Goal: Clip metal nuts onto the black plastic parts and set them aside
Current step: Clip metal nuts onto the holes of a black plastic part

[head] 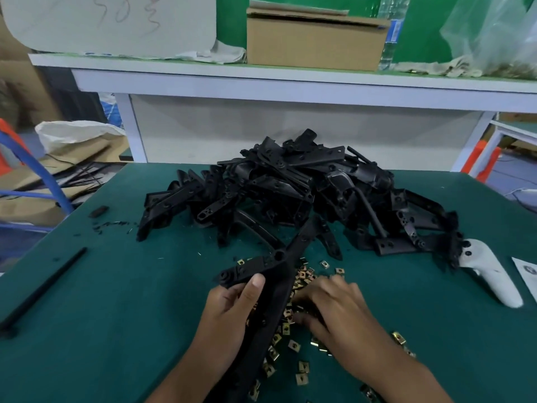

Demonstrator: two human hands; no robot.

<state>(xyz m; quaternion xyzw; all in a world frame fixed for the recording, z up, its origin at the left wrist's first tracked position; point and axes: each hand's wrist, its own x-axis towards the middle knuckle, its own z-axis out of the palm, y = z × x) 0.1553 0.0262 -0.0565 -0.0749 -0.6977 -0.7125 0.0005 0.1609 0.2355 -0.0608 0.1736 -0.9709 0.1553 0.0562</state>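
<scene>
Bare forearms, no sleeves, short fingernails

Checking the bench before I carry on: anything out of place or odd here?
A white handheld controller lies at the right, against the heap of black plastic parts; it isn't part of the job. Small black scraps litter the mat's left.

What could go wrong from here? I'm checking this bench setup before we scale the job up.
1. The metal nuts lie scattered near the table's front edge; the right hand rummaging through them could sweep some off.
2. The pile of black parts is heaped loosely, so it may slide toward the white controller beside it.
3. The left hand grips a long black part whose far end reaches the pile and could snag it.
</scene>
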